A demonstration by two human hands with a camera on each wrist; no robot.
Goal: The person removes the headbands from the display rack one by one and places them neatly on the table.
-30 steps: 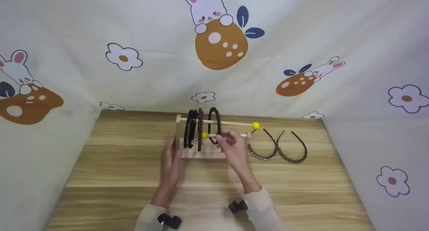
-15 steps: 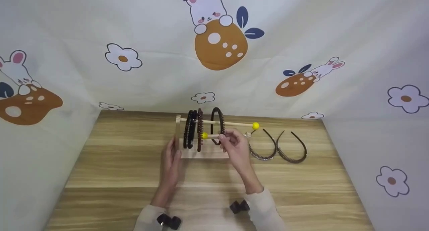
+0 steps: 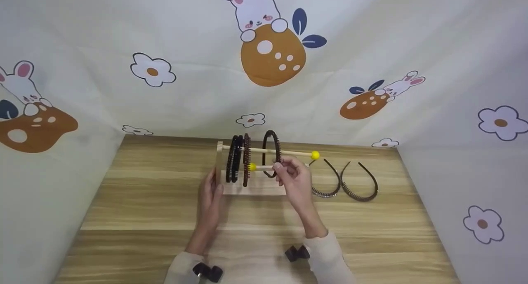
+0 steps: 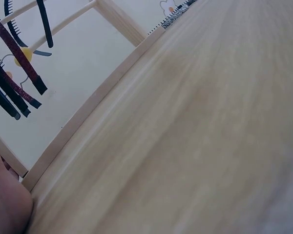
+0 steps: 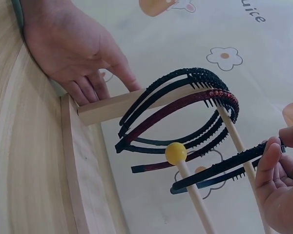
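A wooden headband stand lies under my left hand, whose thumb and fingers hold its left end piece. In the right wrist view, some of those fingers disappear behind the wood. My right hand pinches a black toothed headband between thumb and fingers. This headband encircles the stand's rods, apart from the others. Further left on the rods hang black headbands and a dark red headband. Only the edge of my left hand shows in the left wrist view.
To the right of the stand, two dark toothed headbands lie on the wood-grain table. Yellow balls cap the stand's rods. A cloth with rabbit prints rises behind the table.
My right hand has slid the pinched black headband to the right along the rods, widening its gap from the dark red one. The left hand and the stand stay in place.
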